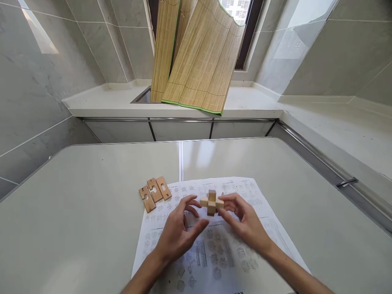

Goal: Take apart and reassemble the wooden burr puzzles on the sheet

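A small cross-shaped wooden burr puzzle is held up over a printed sheet. My right hand pinches its right arm between thumb and fingertips. Just left of the puzzle is my left hand, its thumb and fingers spread apart and curved toward it. The left fingertips are close to the puzzle's left arm, with no clear grip on it. Small line drawings of puzzle shapes and blocks of text cover the sheet. Beyond my left hand, at the sheet's upper left corner, lie three flat wooden pieces with cut-out slots.
The sheet lies on a glossy pale table with a seam running away from me. Behind it, a white ledge carries the lower end of a bamboo blind hanging by the window. Tiled walls stand on both sides.
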A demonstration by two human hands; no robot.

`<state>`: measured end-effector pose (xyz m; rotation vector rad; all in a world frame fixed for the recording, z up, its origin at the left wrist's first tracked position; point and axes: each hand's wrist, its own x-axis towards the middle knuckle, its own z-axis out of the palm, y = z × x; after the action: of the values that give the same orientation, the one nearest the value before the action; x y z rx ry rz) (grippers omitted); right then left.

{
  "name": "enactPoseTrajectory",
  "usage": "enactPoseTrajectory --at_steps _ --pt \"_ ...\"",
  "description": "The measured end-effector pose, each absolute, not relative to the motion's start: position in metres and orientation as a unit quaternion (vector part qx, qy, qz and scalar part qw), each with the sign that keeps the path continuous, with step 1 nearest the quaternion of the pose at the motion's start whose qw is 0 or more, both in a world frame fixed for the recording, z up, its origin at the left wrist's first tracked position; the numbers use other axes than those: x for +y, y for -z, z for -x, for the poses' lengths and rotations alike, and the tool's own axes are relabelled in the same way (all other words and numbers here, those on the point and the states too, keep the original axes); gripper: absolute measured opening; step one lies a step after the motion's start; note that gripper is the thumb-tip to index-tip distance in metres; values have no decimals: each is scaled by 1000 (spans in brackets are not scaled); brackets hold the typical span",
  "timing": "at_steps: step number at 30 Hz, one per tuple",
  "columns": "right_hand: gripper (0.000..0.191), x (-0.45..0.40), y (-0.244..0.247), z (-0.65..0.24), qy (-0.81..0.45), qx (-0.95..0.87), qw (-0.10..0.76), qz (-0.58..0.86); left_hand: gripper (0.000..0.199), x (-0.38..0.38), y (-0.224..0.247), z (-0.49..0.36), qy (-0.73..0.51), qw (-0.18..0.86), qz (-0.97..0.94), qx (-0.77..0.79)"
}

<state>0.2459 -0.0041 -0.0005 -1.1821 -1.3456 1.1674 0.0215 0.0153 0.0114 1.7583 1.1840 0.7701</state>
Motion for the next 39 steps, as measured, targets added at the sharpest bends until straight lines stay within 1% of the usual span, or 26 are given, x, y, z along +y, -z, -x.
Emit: enactPoseTrajectory --at_steps 2,6,11,14,18,21,24,27,28,30,32,33,35,37,39 --pt "28 -13 1 -237 -519 -550 475 450 61 13 -15 -21 -294 445 -710 461" --pt "26 -19 -1 -232 -588 -524 465 404 55 11 -21 -20 -313 488 -685 441" --pt "31 -13 -9 -235 -649 -534 389 379 61 10 -20 -17 -352 514 -663 414" --pt "29 -13 -13 -236 -649 -550 369 375 63 8 -17 -16 -357 504 -667 416" --pt "29 -13 -13 -242 -600 -583 373 403 64 7 -19 -17 -373 463 -693 407" --pt "29 -12 -12 -249 -581 -608 362 402 62 7 -23 -18 -368 435 -731 376" --pt "36 -12 -10 -253 -567 -624 356 403 62 8 -23 -19 -357 425 -763 332" --pt "36 -13 -10 -252 -580 -604 352 417 64 7 -19 -19 -358 412 -783 300" --pt "34 -14 -9 -251 -591 -590 356 419 66 7 -18 -19 -358 409 -783 301" --pt "30 -16 -8 -248 -607 -560 377 418 77 5 -16 -19 -354 418 -769 328" --pt "26 -18 -6 -244 -614 -538 407 410 89 3 -15 -19 -345 444 -743 363" --pt "24 -19 -5 -242 -615 -530 421 406 91 3 -15 -20 -341 459 -730 375" --pt "22 -19 -2 -240 -619 -522 431 398 80 2 -15 -21 -335 478 -714 387" --pt "20 -19 -2 -239 -619 -530 427 393 70 2 -16 -22 -339 476 -713 387" --pt "21 -17 -3 -241 -588 -560 428 397 67 2 -17 -23 -354 454 -720 387"
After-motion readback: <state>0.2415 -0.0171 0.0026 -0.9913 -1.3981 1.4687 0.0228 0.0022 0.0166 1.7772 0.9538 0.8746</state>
